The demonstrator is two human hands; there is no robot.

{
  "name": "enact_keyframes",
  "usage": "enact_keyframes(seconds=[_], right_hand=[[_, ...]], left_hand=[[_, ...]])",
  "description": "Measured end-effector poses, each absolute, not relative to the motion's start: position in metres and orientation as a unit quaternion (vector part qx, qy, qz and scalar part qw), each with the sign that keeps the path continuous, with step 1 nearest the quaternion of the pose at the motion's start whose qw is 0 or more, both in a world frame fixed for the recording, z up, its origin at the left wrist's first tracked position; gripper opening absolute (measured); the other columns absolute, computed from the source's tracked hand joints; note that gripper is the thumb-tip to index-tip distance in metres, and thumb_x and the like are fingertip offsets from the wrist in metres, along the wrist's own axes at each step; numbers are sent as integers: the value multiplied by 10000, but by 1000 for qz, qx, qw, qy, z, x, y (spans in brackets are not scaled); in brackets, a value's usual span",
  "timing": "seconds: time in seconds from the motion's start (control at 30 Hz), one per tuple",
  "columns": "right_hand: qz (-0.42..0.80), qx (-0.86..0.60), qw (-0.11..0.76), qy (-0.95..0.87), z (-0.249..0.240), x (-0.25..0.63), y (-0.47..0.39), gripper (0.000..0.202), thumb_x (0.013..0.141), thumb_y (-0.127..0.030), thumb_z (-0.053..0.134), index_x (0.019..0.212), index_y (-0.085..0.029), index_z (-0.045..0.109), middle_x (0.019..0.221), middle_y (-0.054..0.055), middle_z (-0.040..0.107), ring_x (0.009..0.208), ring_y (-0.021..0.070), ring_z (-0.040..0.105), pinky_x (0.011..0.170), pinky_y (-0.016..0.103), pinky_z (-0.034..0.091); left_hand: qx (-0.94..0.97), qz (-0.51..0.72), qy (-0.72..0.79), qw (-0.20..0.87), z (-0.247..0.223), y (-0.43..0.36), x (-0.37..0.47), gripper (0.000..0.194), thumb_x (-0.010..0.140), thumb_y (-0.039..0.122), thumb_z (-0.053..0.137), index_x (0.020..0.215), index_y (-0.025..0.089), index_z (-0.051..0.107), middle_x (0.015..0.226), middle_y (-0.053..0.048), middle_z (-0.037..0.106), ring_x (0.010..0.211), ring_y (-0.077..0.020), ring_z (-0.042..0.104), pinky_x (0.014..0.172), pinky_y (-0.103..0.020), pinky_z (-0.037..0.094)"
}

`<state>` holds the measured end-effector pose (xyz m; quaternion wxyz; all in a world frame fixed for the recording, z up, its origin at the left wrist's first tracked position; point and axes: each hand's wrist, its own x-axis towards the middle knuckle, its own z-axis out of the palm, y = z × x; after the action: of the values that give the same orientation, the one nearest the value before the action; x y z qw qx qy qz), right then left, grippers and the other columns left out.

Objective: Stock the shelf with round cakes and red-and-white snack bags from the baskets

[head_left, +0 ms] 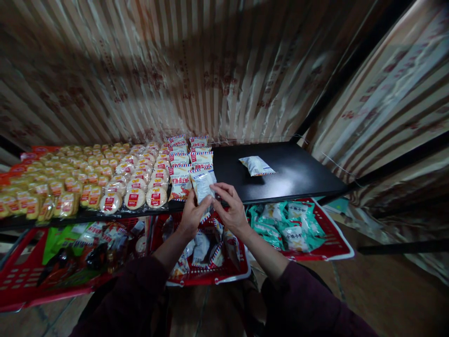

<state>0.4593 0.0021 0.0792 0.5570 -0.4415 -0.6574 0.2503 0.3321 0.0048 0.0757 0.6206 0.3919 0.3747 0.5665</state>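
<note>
Between my two hands is a small white snack packet (202, 185), its printed back facing up, just over the front edge of a black shelf (287, 180). My left hand (193, 213) grips its lower left side. Thumb and fingers of my right hand (231, 208) pinch it from the right. Directly behind stand two columns of white packets with red lettering and striped edges (180, 177). Another white packet (257, 166) lies alone on the right part of the shelf.
Left on the shelf are rows of round wrapped cakes (134, 198) and yellow wrapped cakes (66, 203). Below are red baskets: one with similar white packets (200, 248), another (342, 243) with teal packets (298, 236), and a left one (21, 281) with mixed snacks. Striped curtain (210, 70) hangs behind.
</note>
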Motion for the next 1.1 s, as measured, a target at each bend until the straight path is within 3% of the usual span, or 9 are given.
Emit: enact_keyframes(seconds=[0.27, 0.47, 0.67, 0.87, 1.1], right_hand=[[272, -487, 600, -573, 73, 463, 9, 330, 802, -325, 635, 1130, -301, 655, 1081, 48, 624, 923, 202, 564, 901, 373, 451], [444, -469, 613, -454, 68, 463, 14, 470, 746, -409, 697, 1187, -273, 610, 1118, 39, 658, 987, 193, 606, 896, 331, 470], [494, -443, 596, -453, 73, 462, 14, 378, 792, -441, 642, 1122, -258, 646, 1122, 13, 673, 980, 182, 612, 900, 299, 465], [561, -436, 612, -347, 75, 463, 21, 359, 711, -509, 694, 917, -216, 700, 848, 3, 723, 808, 189, 638, 715, 283, 497], [596, -439, 620, -258, 81, 468, 26, 270, 558, -382, 826, 641, -191, 655, 588, -45, 655, 531, 104, 547, 533, 230, 428]], left_hand=[[306, 564, 377, 668, 73, 7, 328, 573, 684, 358, 741, 1203, 197, 560, 1170, -80, 661, 1093, -243, 599, 960, -384, 448], [279, 540, 370, 703, 72, 6, 324, 546, 642, 359, 764, 1134, 166, 624, 1085, -86, 699, 1046, -270, 626, 954, -417, 454], [282, 497, 358, 739, 67, 5, 321, 497, 660, 321, 750, 1111, 146, 638, 1016, -94, 716, 1000, -271, 644, 928, -424, 468], [337, 425, 358, 760, 69, 0, 316, 511, 635, 322, 764, 1099, 141, 649, 1032, -99, 709, 982, -280, 644, 887, -405, 476], [375, 384, 373, 757, 79, -6, 312, 552, 643, 329, 758, 1148, 144, 634, 1024, -94, 707, 921, -269, 653, 858, -388, 469]])
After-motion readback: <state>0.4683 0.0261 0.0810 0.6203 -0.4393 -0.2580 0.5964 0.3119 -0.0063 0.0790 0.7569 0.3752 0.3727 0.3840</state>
